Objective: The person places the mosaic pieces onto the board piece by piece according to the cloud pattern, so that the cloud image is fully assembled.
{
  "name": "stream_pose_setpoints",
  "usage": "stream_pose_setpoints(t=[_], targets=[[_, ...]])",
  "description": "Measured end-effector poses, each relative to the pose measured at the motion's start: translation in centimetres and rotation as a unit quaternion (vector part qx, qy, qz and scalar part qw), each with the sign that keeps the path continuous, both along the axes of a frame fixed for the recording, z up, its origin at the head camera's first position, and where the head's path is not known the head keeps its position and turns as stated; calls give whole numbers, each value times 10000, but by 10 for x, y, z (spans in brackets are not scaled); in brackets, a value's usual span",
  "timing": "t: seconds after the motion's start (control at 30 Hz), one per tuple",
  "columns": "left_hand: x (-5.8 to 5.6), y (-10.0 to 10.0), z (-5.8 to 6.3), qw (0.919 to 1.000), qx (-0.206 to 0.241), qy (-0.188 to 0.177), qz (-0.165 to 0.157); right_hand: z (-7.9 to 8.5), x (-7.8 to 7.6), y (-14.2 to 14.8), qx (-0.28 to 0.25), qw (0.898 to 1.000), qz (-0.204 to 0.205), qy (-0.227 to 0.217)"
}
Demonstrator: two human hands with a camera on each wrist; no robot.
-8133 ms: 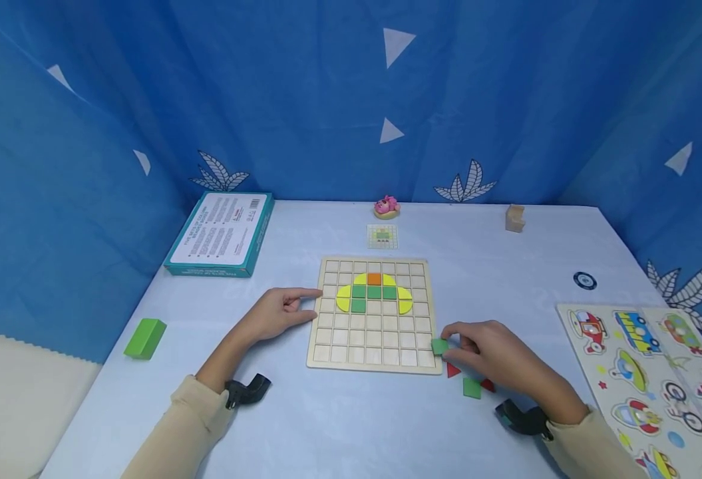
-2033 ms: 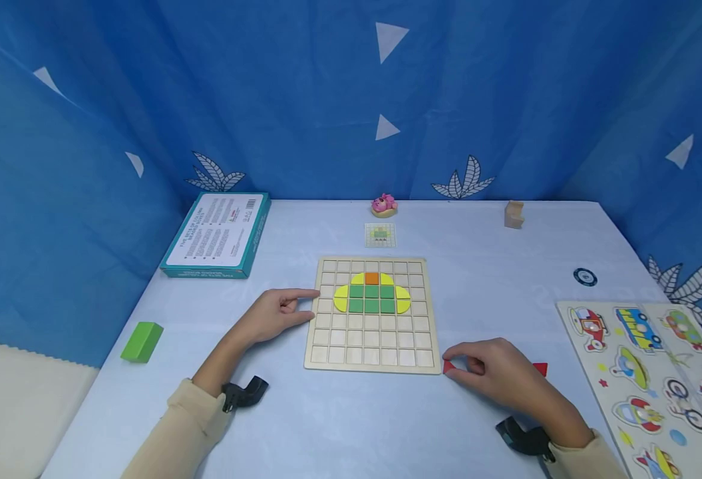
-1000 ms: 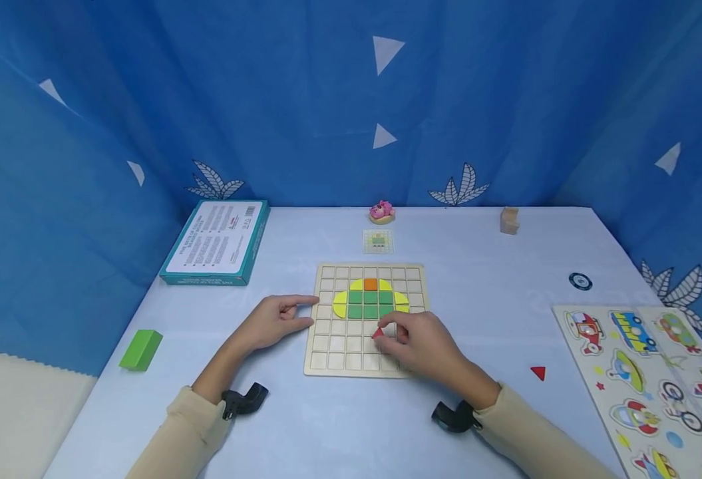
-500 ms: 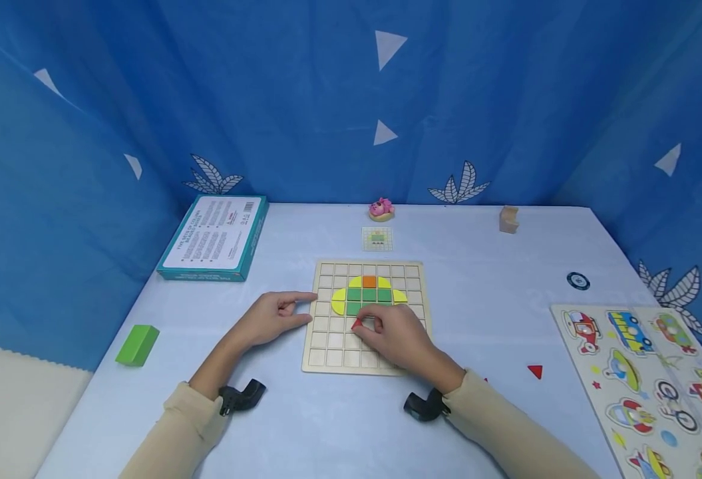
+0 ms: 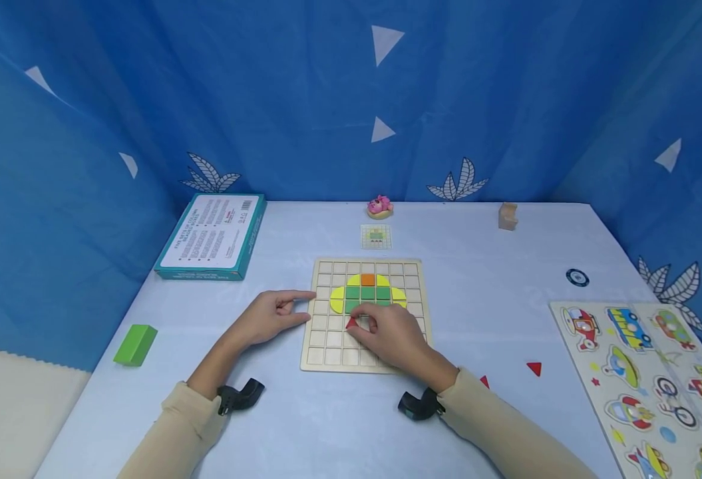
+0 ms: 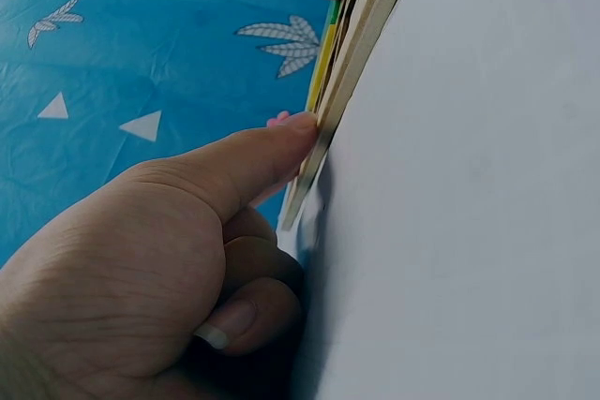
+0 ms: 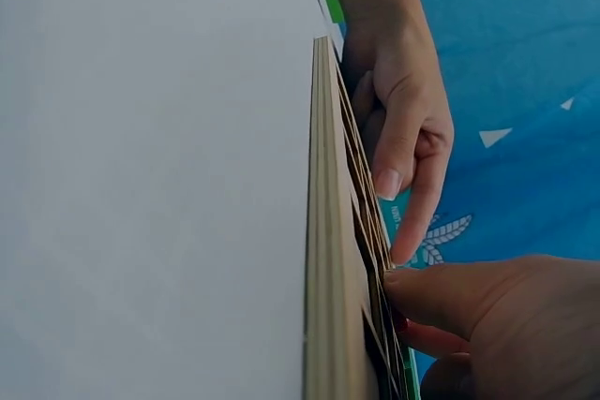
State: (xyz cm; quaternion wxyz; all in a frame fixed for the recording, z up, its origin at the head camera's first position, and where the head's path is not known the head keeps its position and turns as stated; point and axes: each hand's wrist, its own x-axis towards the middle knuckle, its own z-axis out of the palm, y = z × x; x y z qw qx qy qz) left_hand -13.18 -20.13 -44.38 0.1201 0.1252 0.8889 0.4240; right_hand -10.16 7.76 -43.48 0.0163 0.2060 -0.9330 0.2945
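A wooden grid board (image 5: 327,357) lies mid-table, bearing yellow curved tiles (image 5: 337,305), an orange square tile (image 5: 367,280) and green square tiles (image 5: 367,293). Between thumb and index finger, my right hand (image 5: 394,332) pinches a red triangle tile (image 5: 351,323) at a cell just below the green tiles, hiding part of the board. My left hand (image 5: 267,319) touches the board's left edge with extended index finger and thumb; its other fingers are curled. Two more red triangle tiles, one far right (image 5: 534,368) and one near my right sleeve (image 5: 485,381), lie loose.
Behind the board are a small pattern card (image 5: 376,237) and a pink figurine (image 5: 380,207). A teal box (image 5: 209,236) and green block (image 5: 136,344) stand left. On the right are a picture puzzle board (image 5: 644,379), a round dark disc (image 5: 577,277) and a wooden piece (image 5: 508,216).
Green tiles were added to the board's second green row. My right hand then took a red triangle tile from the lower right and moved it left over the board. My left hand stayed put.
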Motion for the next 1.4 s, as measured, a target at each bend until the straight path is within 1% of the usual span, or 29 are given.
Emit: stream_pose_setpoints(t=[0.17,0.4,0.5,0.63,0.77,0.83,0.93,1.03,1.13,1.27,1.4], targets=[[-1,0,0,10000,28,6,-21,-1,2,2,-112,9999,31,-93],[-1,-1,0,10000,16,8,-19,1,5,9,-780,9962,193,-342],[-1,-2,1,10000,13,-5,-6,3,9,13,-977,9938,299,-438],[-2,-2,2,10000,73,24,-22,11,19,25,-1011,9926,418,-536],[-2,-2,1,10000,68,0,-50,18,32,48,-984,9916,489,-690],[-1,-3,1,10000,27,-36,-37,19,39,61,-983,9909,425,-817],[0,-4,2,10000,-1,-44,15,19,50,82,-895,9905,155,-1031],[1,-4,3,10000,38,-26,43,19,60,104,-726,9888,-200,-1291],[1,-3,2,10000,81,-39,0,20,70,129,-585,9856,-394,-1540],[1,-1,1,9999,95,-80,-9,20,79,159,-369,9808,-413,-1869],[0,0,0,9999,110,-68,21,19,85,179,-170,9777,-428,-2050]])
